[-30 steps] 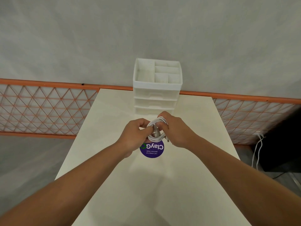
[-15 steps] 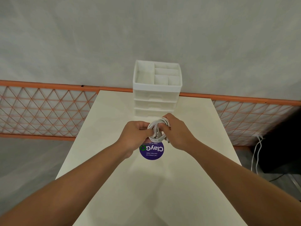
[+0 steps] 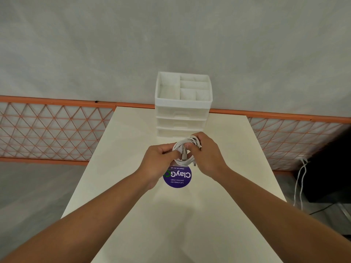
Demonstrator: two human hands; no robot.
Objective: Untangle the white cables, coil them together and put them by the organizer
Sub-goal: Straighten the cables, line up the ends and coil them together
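A small coil of white cables (image 3: 187,144) hangs between both hands, just above the cream table (image 3: 133,133). My left hand (image 3: 159,160) pinches the coil's left side. On the right side my right hand (image 3: 208,155) grips the loops, fingers curled over the top. A grey plug end (image 3: 183,154) points down through the middle of the coil. The white drawer organizer (image 3: 183,109) stands at the table's far edge, a short way beyond the hands.
A round purple sticker (image 3: 177,177) lies on the table just under the hands. An orange lattice railing (image 3: 53,130) runs behind the table on both sides. White cords (image 3: 300,183) hang beside a dark object at the right, off the table.
Both hands have kept hold of the coil and shifted slightly toward the organizer. The loops look a little more gathered, with my right fingers wrapped further over the top.
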